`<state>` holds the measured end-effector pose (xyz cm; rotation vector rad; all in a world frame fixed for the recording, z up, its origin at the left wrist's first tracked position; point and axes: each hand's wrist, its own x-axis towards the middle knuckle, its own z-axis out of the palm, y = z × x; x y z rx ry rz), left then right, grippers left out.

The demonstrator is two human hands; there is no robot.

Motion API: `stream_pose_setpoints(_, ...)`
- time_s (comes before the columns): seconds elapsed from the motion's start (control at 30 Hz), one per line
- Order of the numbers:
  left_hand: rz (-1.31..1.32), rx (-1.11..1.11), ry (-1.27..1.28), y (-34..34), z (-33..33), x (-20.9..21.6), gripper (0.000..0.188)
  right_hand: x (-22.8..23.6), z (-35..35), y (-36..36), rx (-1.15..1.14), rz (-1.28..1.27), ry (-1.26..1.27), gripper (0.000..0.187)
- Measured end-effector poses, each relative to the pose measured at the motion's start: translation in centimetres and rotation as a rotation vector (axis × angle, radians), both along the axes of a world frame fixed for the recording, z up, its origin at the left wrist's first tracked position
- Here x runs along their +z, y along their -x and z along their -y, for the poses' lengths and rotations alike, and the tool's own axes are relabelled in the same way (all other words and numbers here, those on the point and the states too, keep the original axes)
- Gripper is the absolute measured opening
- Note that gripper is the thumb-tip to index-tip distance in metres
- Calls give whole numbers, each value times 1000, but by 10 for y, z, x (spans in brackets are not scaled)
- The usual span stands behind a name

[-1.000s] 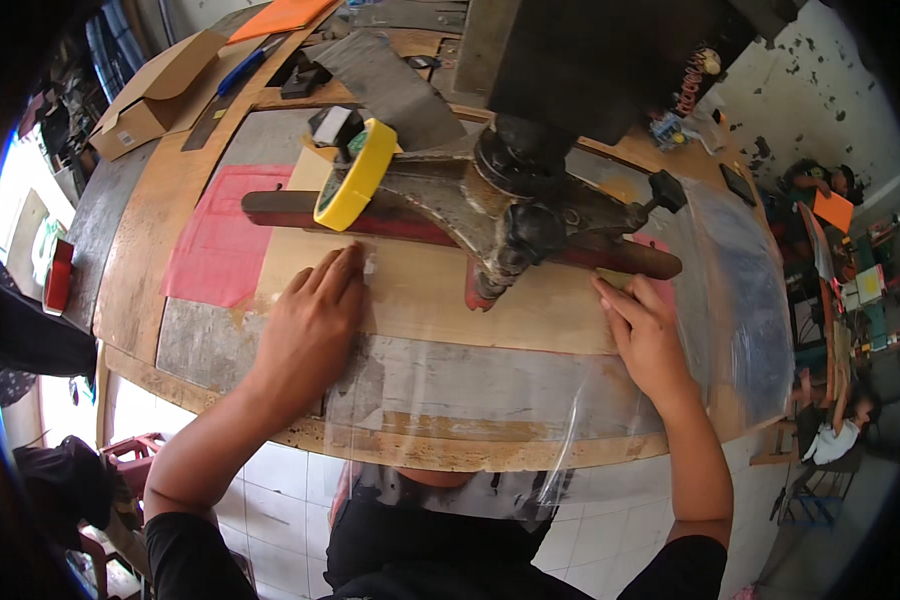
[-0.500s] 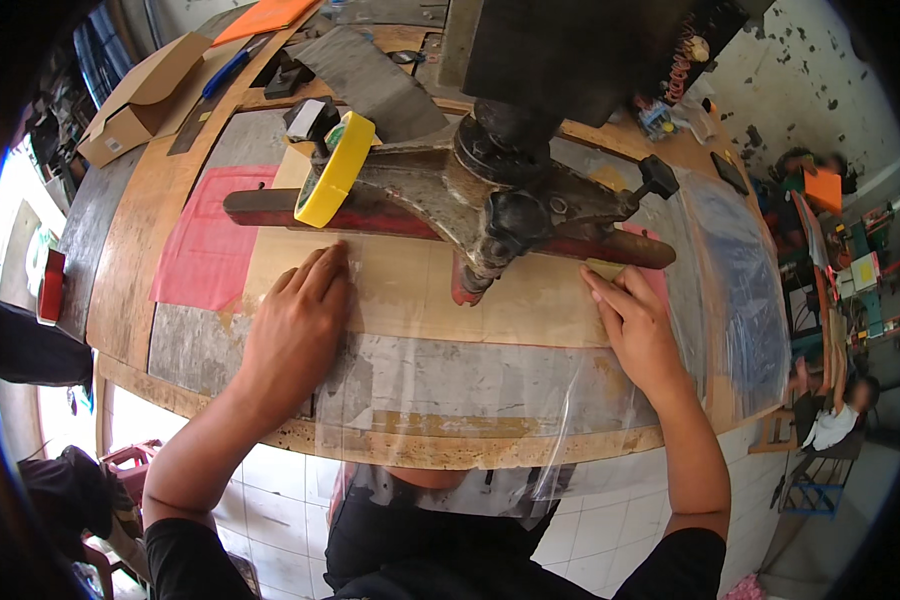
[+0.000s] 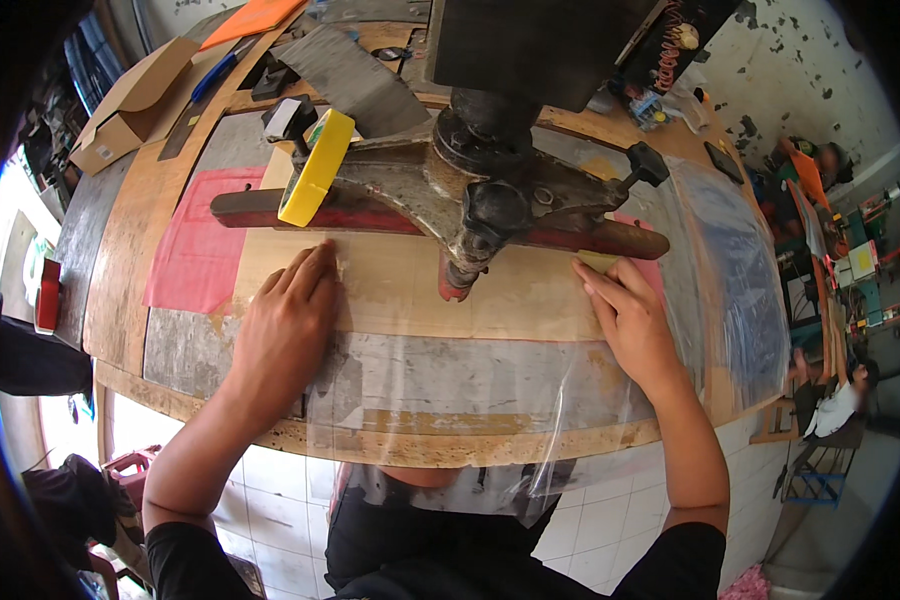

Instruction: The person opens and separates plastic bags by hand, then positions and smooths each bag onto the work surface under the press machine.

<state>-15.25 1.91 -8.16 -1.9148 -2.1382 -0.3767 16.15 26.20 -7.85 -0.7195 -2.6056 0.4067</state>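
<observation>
A clear plastic sheet (image 3: 460, 385) lies over a tan board (image 3: 420, 310) and hangs past the table's front edge toward my lap. Palm down, my left hand (image 3: 285, 315) rests along the sheet's left edge, its fingers laid forward and its thumb hidden. On the other side, my right hand (image 3: 627, 315) pinches the sheet's far right corner between thumb and forefinger, beside a small yellowish piece (image 3: 598, 262). Just beyond both hands is a metal press head (image 3: 440, 190) with a long dark red bar (image 3: 380, 218) above the board.
A yellow tape roll (image 3: 317, 168) hangs on the press's left arm. Pink sheet material (image 3: 195, 240) lies under the bar's left end. Stacked clear film (image 3: 735, 290) covers the table's right side. A cardboard box (image 3: 130, 105) and blue cutter (image 3: 213, 77) are far left. People sit far right.
The whole view has shifted a little, so the press and table appear slightly farther left. Both hands keep their places at the sheet's edges.
</observation>
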Motion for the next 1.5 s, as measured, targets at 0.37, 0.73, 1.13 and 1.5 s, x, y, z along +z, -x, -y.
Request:
stream_pose_setpoints(0.37, -24, 7, -7, -1, 0, -1, 27, 2, 0, 0, -3, 0, 14, 38)
stream_pose_setpoints(0.73, -24, -23, -63, 4, 3, 0, 21, 6, 3, -7, 30, -11, -24, 38)
stream_pose_setpoints(1.13, 468, 78, 17, 1, 86, 11, 39, 12, 77, -115, -212, -74, 80, 33)
stream_pose_setpoints(1.5, 219, 366, -345, -37, 192, -80, 59, -85, 116, -193, -569, -210, -318, 61)
